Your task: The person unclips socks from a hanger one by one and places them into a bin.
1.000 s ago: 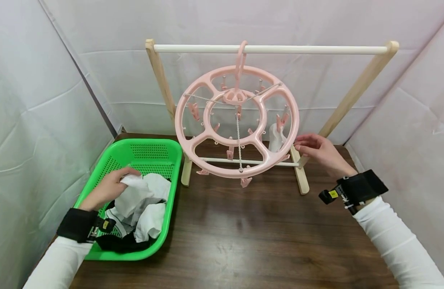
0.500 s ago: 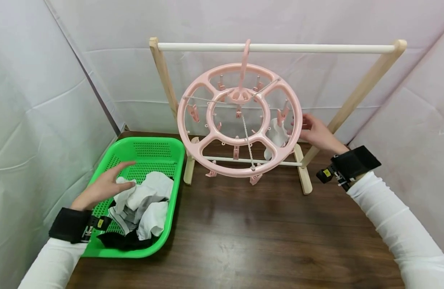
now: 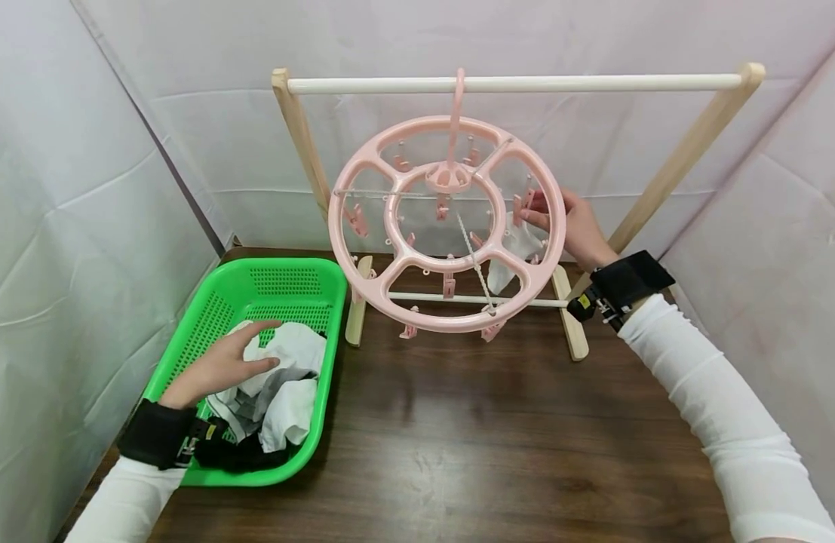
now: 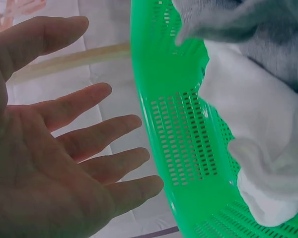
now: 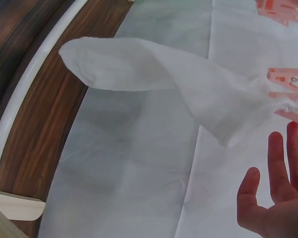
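Observation:
A round pink clip hanger point(image 3: 363, 279) hangs by its hook from a white bar. On its right side a white sock point(image 5: 188, 84) dangles by its cuff from a pink clothespin point(image 3: 517, 211). My right hand point(image 3: 580, 230) reaches in from outside the ring, thumb and index finger pinching the clothespin, the other fingers spread below it in the right wrist view. My left hand point(image 3: 223, 367) hovers over the green basket point(image 4: 161, 69), fingers apart and holding nothing. White and grey cloth pieces point(image 3: 288, 407) lie in the basket, with a black one point(image 3: 234, 455) beneath.
The rack has wooden legs point(image 3: 682, 166), a white top bar point(image 3: 594, 83) and a lower bar. Other pink clothespins point(image 3: 449, 286) dangle around the ring. White fabric walls point(image 3: 784, 226) enclose the dark wooden table point(image 3: 458, 452) on the back and sides.
My left hand has let go of the white cloth and spread its fingers over the basket. My right hand has moved left and up to the clothespin, and the hanger has turned slightly.

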The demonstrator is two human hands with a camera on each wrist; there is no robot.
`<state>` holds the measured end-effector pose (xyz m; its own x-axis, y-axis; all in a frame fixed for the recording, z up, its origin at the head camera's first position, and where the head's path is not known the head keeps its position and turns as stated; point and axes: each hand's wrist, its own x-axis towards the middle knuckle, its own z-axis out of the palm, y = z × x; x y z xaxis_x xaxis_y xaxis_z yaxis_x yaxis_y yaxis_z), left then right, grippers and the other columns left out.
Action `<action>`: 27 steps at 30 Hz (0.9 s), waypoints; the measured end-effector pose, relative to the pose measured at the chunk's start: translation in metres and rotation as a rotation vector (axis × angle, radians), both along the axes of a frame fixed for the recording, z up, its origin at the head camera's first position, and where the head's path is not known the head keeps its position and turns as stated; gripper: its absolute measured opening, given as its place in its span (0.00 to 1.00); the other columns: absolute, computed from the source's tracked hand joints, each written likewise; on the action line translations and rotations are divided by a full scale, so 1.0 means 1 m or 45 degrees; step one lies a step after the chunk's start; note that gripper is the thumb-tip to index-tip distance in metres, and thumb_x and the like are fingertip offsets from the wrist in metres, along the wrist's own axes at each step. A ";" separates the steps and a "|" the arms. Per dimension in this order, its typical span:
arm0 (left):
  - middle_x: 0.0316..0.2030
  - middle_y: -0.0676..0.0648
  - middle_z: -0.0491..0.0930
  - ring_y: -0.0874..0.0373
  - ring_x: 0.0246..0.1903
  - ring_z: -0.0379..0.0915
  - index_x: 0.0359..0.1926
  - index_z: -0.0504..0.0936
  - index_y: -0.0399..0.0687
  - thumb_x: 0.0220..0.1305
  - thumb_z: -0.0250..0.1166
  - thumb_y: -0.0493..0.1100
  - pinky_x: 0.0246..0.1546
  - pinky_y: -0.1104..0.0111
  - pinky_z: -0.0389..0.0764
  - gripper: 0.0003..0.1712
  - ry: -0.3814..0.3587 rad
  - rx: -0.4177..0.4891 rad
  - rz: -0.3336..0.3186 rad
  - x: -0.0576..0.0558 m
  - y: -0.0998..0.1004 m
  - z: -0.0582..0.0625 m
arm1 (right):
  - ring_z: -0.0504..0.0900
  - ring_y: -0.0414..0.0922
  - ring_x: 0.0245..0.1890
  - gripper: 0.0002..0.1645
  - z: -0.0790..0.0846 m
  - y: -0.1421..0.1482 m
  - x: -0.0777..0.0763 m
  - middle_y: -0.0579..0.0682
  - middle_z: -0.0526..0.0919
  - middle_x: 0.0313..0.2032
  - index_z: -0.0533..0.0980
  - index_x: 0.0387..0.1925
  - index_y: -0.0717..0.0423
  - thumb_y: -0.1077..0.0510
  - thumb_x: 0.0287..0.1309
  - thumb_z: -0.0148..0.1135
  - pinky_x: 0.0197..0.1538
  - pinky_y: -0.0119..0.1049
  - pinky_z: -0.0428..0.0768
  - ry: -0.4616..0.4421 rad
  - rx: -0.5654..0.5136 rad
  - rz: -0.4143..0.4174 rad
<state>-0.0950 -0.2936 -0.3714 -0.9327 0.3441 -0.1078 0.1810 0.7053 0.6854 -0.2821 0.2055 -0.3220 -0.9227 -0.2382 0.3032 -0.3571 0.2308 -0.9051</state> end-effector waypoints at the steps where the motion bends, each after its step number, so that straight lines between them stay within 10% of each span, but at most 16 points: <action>1: 0.66 0.28 0.58 0.30 0.64 0.52 0.69 0.60 0.33 0.68 0.62 0.41 0.57 0.41 0.63 0.34 0.017 -0.003 -0.011 0.000 0.001 -0.001 | 0.78 0.42 0.44 0.19 0.002 -0.003 0.002 0.50 0.82 0.41 0.76 0.49 0.67 0.63 0.57 0.68 0.47 0.33 0.72 0.022 -0.003 0.003; 16: 0.64 0.22 0.58 0.24 0.66 0.41 0.65 0.64 0.30 0.67 0.61 0.35 0.63 0.38 0.46 0.29 0.189 -0.061 -0.097 0.021 0.023 -0.008 | 0.77 0.48 0.40 0.18 -0.004 -0.044 0.002 0.65 0.77 0.41 0.71 0.49 0.75 0.64 0.63 0.59 0.44 0.32 0.73 0.164 0.133 0.058; 27: 0.60 0.24 0.64 0.24 0.64 0.47 0.63 0.66 0.28 0.63 0.64 0.33 0.62 0.39 0.52 0.29 0.322 -0.094 -0.140 0.026 0.038 -0.009 | 0.79 0.42 0.34 0.17 -0.009 -0.037 0.016 0.59 0.78 0.36 0.69 0.51 0.69 0.62 0.65 0.57 0.40 0.31 0.74 0.138 0.061 0.055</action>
<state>-0.0695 -0.2552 -0.3801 -0.8908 0.4443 0.0950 0.4176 0.7184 0.5563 -0.2657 0.1680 -0.3307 -0.8738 -0.2935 0.3878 -0.4626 0.2554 -0.8490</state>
